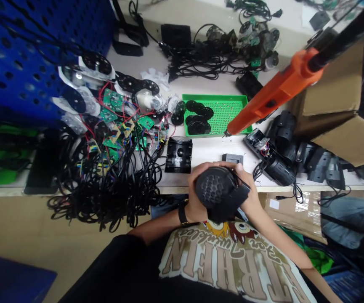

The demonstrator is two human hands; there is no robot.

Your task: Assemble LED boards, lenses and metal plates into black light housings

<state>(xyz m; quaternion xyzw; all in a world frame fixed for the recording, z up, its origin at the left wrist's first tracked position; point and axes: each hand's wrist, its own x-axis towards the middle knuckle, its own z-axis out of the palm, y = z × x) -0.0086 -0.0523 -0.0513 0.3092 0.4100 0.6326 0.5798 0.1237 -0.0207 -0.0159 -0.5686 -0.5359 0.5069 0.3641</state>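
Observation:
Close to my body, both hands hold a black plastic housing (213,189) with a honeycomb grille on the end facing up. My left hand (195,201) wraps its left side. Around the right side curls my right hand (247,194), thumb near the top edge. The undersides of the fingers are hidden behind the housing. Just beyond the hands, a small dark grey block (232,158) sits on the table, and an open black half-shell (179,155) lies to its left. Above them hangs an orange electric screwdriver (273,94), its tip near a green tray (215,97) holding several black discs (197,124).
On the left are tangled black cables (106,185), green circuit boards (112,100) and clear plastic parts. More black housings (282,130) lie at right by an open cardboard box (333,88). A blue perforated panel (43,54) borders the left. A person's jeans (346,223) show at lower right.

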